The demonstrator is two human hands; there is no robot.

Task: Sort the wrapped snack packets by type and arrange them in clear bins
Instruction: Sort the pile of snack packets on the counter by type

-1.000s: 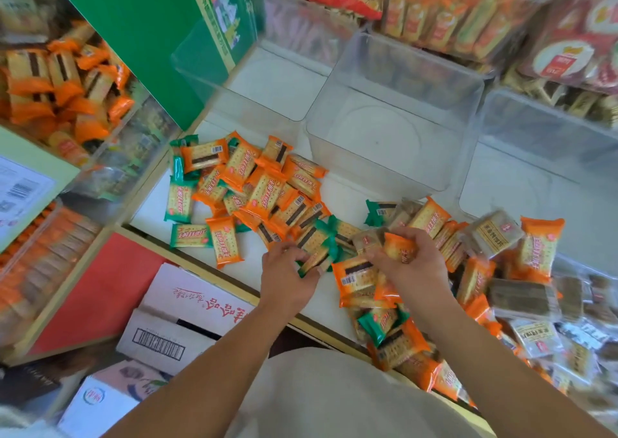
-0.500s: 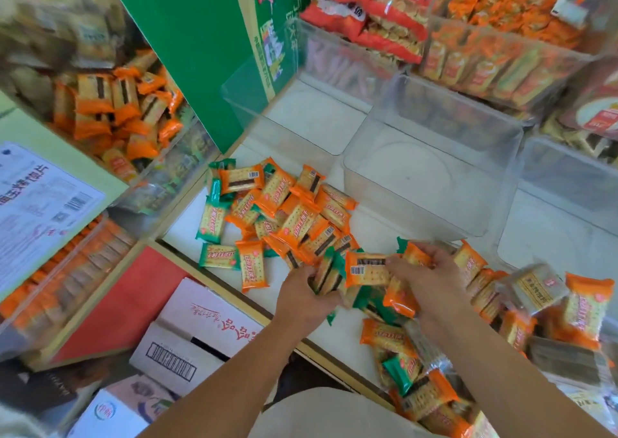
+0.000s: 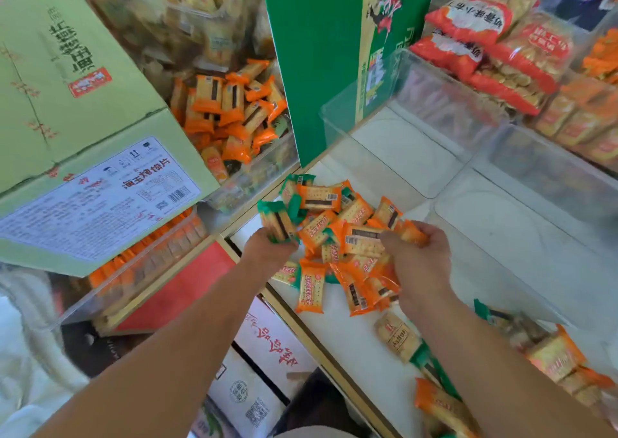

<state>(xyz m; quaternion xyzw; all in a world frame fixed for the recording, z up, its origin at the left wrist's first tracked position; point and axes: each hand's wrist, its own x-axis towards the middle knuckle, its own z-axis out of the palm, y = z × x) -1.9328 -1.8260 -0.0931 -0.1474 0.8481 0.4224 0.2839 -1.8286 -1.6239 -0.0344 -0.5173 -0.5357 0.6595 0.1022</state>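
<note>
Fingers of the right hand curl round orange packets; the left hand grips green packets. Both are over the loose pile, just before the clear bin, with a green carton to that bin's left.

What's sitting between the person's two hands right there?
In the head view, a heap of orange and green snack packets lies between the left hand and right hand.
</note>
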